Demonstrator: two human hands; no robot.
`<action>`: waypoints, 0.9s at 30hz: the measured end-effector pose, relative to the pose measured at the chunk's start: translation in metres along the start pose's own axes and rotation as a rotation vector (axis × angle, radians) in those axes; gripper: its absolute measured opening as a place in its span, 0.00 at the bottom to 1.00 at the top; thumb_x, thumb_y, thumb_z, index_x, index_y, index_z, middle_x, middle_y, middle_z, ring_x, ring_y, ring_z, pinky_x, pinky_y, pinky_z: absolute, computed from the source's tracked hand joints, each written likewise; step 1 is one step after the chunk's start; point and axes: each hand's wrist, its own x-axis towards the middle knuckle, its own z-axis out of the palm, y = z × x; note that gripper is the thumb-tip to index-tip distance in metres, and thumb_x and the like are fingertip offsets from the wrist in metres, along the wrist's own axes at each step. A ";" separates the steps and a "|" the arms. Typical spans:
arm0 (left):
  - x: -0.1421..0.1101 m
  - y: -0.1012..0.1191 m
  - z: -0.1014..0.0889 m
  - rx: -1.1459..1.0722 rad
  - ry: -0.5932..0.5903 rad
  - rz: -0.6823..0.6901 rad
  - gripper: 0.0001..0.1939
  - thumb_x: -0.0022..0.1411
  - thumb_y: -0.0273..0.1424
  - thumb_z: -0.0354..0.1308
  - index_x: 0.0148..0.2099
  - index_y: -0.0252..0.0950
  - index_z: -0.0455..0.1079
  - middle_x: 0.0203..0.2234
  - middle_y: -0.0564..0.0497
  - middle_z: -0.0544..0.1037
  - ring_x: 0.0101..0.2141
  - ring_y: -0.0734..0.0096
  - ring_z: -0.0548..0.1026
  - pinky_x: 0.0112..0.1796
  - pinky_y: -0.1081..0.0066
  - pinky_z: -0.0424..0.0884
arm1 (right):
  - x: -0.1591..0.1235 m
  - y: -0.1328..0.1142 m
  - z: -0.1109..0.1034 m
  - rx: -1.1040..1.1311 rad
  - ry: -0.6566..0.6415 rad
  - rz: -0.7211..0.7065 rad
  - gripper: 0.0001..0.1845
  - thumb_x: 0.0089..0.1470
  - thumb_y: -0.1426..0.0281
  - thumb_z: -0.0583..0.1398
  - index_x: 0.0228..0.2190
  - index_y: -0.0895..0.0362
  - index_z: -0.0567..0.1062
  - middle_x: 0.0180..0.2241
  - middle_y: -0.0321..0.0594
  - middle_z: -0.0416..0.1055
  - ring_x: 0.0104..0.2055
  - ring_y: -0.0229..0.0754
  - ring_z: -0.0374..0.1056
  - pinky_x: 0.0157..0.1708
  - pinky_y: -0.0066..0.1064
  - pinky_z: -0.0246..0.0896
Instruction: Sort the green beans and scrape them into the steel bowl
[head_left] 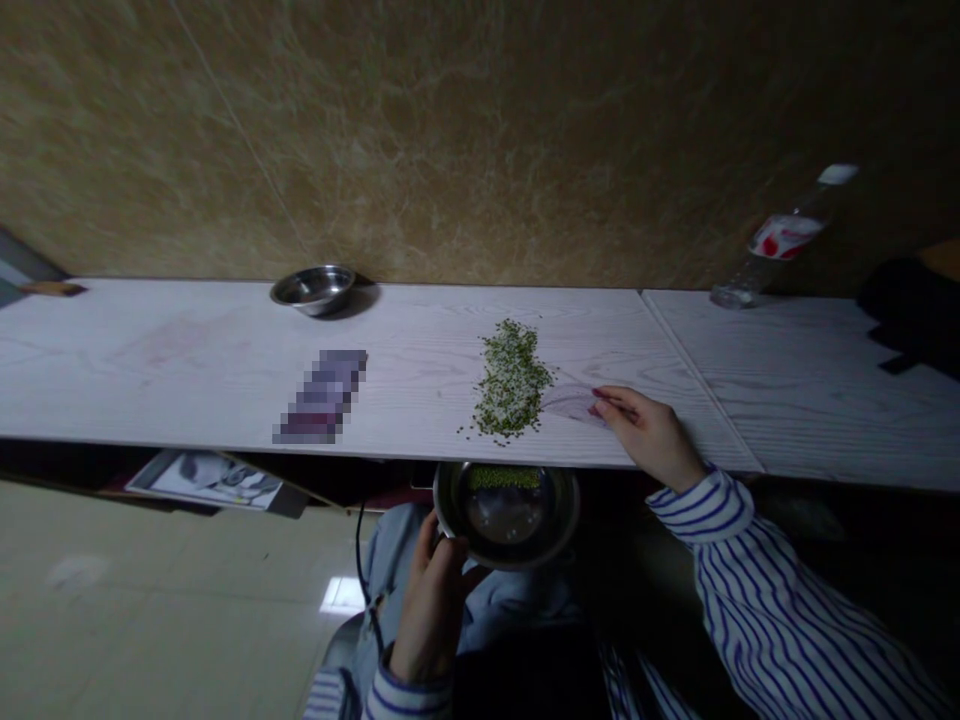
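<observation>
My left hand [439, 590] grips the rim of a steel bowl [571, 515], held tilted just below the table's front edge. Green beans [506, 478] gather along the bowl's side by the table. Between thumb and fingers, my right hand [649, 425] pinches a thin, see-through piece of plastic [571, 402]; its exact kind is unclear. The plastic's far end reaches the right side of a spread pile of green beans mixed with white grains [511, 385] on the tabletop.
Another steel bowl [313, 290] stands by the wall on the white wood-grain table [187, 370]. A blurred-out flat item [322, 398] lies nearer the front. Toward the right are a clear bottle [784, 240] and a black item [911, 310]. Papers [217, 480] sit on a shelf underneath.
</observation>
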 end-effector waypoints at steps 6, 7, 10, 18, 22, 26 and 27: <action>0.000 0.001 0.003 0.011 -0.028 -0.016 0.27 0.50 0.33 0.65 0.54 0.39 0.70 0.44 0.46 0.80 0.43 0.59 0.76 0.40 0.62 0.75 | -0.010 -0.013 -0.002 0.028 -0.041 -0.026 0.16 0.57 0.62 0.61 0.43 0.56 0.80 0.39 0.46 0.82 0.40 0.49 0.79 0.42 0.39 0.76; -0.001 0.001 0.004 0.011 -0.028 -0.020 0.28 0.50 0.32 0.66 0.55 0.39 0.70 0.44 0.46 0.80 0.43 0.58 0.76 0.40 0.61 0.75 | -0.010 -0.013 -0.003 0.033 -0.032 -0.024 0.16 0.57 0.62 0.61 0.43 0.55 0.81 0.39 0.46 0.82 0.40 0.49 0.80 0.42 0.39 0.76; -0.001 0.000 0.008 -0.009 -0.019 -0.022 0.28 0.50 0.31 0.65 0.55 0.39 0.69 0.44 0.45 0.80 0.44 0.57 0.76 0.40 0.60 0.76 | -0.011 -0.011 -0.003 0.030 0.001 -0.007 0.16 0.57 0.60 0.61 0.42 0.56 0.81 0.39 0.47 0.82 0.40 0.49 0.79 0.42 0.40 0.76; -0.006 0.000 0.015 -0.011 0.006 -0.032 0.27 0.50 0.29 0.64 0.54 0.39 0.70 0.46 0.45 0.79 0.42 0.60 0.76 0.37 0.63 0.76 | -0.019 -0.014 0.005 0.054 -0.061 -0.015 0.17 0.58 0.59 0.61 0.43 0.56 0.81 0.38 0.47 0.82 0.40 0.49 0.79 0.43 0.41 0.75; -0.007 0.001 0.016 0.004 0.026 -0.015 0.28 0.49 0.30 0.63 0.55 0.39 0.70 0.44 0.46 0.80 0.40 0.60 0.76 0.35 0.66 0.75 | -0.018 -0.015 0.003 0.084 -0.023 -0.009 0.16 0.58 0.60 0.61 0.43 0.56 0.80 0.38 0.47 0.82 0.40 0.49 0.80 0.43 0.40 0.76; -0.008 0.001 0.017 0.003 0.025 -0.033 0.27 0.48 0.31 0.64 0.53 0.40 0.71 0.42 0.47 0.80 0.40 0.61 0.76 0.35 0.67 0.75 | -0.013 -0.013 0.004 0.112 -0.012 0.011 0.17 0.57 0.58 0.62 0.42 0.55 0.80 0.38 0.46 0.82 0.39 0.49 0.80 0.42 0.40 0.76; -0.008 0.001 0.017 -0.004 0.028 -0.029 0.26 0.49 0.30 0.64 0.53 0.40 0.71 0.43 0.47 0.80 0.40 0.61 0.76 0.35 0.67 0.75 | -0.013 -0.014 0.005 0.116 -0.019 0.013 0.17 0.57 0.58 0.62 0.42 0.55 0.80 0.38 0.46 0.82 0.39 0.49 0.80 0.41 0.39 0.76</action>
